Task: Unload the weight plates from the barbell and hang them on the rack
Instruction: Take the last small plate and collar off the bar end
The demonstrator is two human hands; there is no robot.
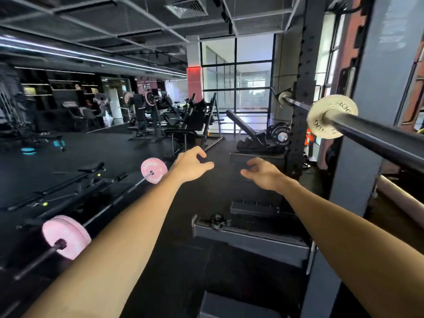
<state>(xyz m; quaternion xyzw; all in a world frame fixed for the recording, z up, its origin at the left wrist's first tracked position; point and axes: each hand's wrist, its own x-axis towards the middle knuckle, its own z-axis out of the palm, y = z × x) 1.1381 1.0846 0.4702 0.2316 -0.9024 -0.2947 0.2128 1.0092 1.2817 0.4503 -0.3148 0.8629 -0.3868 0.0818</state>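
You stand on a dark gym floor (pixel 128 145) beside the rack (pixel 304 92). Your left hand (pixel 191 165) and right hand (pixel 263 173) reach forward, fingers loosely curled – holding nothing. The barbell (pixel 367 131) rests on the rack at right, a pale plate (pixel 331 118) on its sleeve.

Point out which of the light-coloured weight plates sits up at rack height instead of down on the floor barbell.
It is the cream plate on the dark bar at upper right, beside the rack upright. The two pink plates sit on the floor barbell at left.
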